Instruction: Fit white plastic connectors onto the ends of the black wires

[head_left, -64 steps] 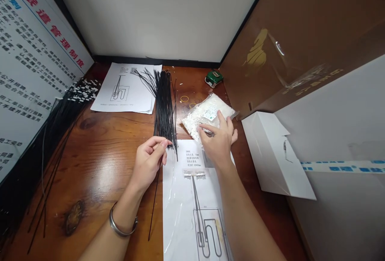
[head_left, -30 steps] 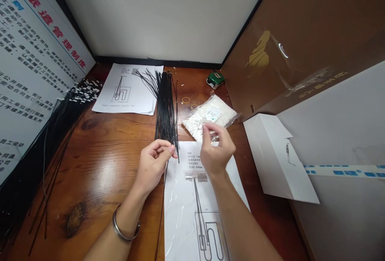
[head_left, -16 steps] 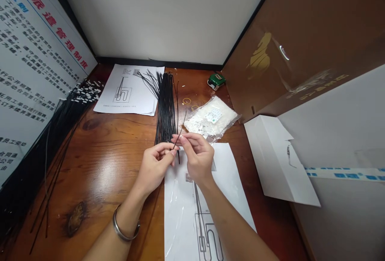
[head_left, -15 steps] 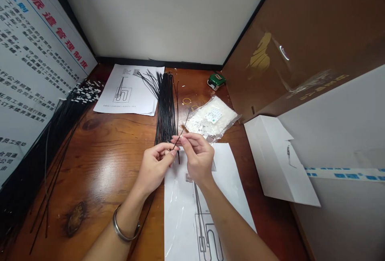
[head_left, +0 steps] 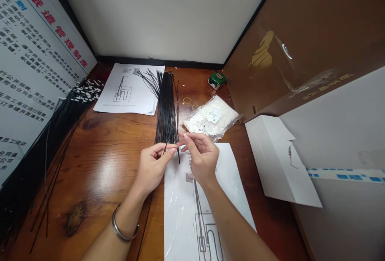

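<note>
My left hand (head_left: 155,164) is closed in a pinch on a thin black wire (head_left: 165,147), a short piece of which shows above the fingers. Close beside it, my right hand (head_left: 204,158) is also pinched, fingertips nearly meeting the left ones; what sits between them is too small to make out. Just beyond the hands lies a thick bundle of black wires (head_left: 166,108) on the table. To the right of the bundle is a clear bag of small white pieces (head_left: 212,116). A printed drawing sheet (head_left: 177,213) lies beneath the hands.
Black wires with white ends (head_left: 87,90) are heaped at the left against a printed board (head_left: 33,52). Another drawing sheet (head_left: 105,96) lies at the back. A green tape measure (head_left: 217,79) stands by the brown box (head_left: 300,24). A folded white carton (head_left: 276,160) is at right.
The dark wire that stuck up between my fingertips no longer shows there. My right hand has shifted slightly to the right; my left hand has barely moved.
</note>
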### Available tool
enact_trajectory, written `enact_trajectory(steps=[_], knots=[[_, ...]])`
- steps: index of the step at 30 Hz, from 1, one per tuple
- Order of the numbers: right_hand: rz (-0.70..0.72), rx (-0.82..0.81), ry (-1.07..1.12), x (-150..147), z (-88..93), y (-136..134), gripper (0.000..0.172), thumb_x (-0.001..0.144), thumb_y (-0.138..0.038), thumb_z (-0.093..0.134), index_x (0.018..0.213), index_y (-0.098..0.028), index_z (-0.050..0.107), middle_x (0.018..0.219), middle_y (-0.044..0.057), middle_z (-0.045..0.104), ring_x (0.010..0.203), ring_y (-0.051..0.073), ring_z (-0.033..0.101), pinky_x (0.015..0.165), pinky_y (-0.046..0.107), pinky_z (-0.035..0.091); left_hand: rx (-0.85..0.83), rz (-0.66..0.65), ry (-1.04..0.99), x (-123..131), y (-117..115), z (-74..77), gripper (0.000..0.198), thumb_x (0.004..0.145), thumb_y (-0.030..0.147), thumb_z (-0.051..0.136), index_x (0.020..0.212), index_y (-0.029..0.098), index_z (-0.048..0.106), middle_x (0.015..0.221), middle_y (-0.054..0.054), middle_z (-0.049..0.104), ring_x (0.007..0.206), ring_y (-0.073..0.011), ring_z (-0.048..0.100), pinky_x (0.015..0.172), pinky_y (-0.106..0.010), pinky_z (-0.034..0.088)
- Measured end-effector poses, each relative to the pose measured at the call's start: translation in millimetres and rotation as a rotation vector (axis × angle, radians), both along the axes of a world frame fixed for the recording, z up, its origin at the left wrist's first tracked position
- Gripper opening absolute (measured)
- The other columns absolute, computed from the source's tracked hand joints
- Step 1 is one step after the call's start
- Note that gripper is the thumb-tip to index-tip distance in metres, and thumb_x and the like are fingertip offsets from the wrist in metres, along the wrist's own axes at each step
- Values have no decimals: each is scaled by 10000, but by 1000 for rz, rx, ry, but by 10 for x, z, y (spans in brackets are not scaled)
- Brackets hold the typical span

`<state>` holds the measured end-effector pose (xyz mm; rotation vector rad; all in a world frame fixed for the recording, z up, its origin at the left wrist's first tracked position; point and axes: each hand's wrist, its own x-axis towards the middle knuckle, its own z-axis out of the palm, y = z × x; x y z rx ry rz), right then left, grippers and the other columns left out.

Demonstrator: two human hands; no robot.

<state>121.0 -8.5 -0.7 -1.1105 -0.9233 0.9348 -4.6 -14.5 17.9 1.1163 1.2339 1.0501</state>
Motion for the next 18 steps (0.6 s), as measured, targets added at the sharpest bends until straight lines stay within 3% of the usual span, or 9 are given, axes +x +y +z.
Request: enact_trajectory(steps=[3,6,8,10,12,15,18], knots=[[80,25,-7,12,4,-5,82,794,-275,686,804,-194,684,947,82,753,657,170,706,557,298,571,11,3,10,-3,2,3,228,742,343,695,809,138,769,537,27,515,506,-87,338,495,-221,268],[195,62,24,13,15,-8,74,782,-283,695,794,-210,690,1036,83,740,851,209,717,755,378,593,14,-21,63,1,-3,-15,223,734,351,699,661,140,709,511,40,452,503,-88,327,495,-225,267],[232,84,41,18,13,-8,55,779,-271,698,792,-217,694,993,67,748,933,217,705,859,409,565,37,-50,107,5,-13,-22,305,736,354,697,534,146,605,491,48,394,496,-85,313,491,-226,260],[237,81,53,28,1,-8,39,780,-258,698,797,-224,701,912,48,754,901,205,708,842,392,567,88,-89,134,7,-26,-17,370,769,364,664,494,154,532,479,51,363,484,-84,307,484,-226,262],[224,64,75,38,-17,-7,36,781,-253,701,809,-232,710,843,31,751,822,182,708,767,349,577,132,-123,143,5,-35,-7,348,824,371,598,551,157,568,474,48,384,467,-87,328,474,-225,273],[193,60,129,46,-38,4,37,779,-262,706,806,-237,712,805,14,743,752,158,692,718,319,568,131,-140,152,-4,-36,0,301,871,356,534,681,152,647,475,32,478,451,-97,403,469,-222,308],[126,57,150,54,-48,26,63,762,-283,715,784,-225,705,850,25,740,733,160,682,726,342,564,124,-161,191,-11,-32,-18,325,868,335,551,614,151,637,491,2,569,448,-98,447,473,-218,331]])
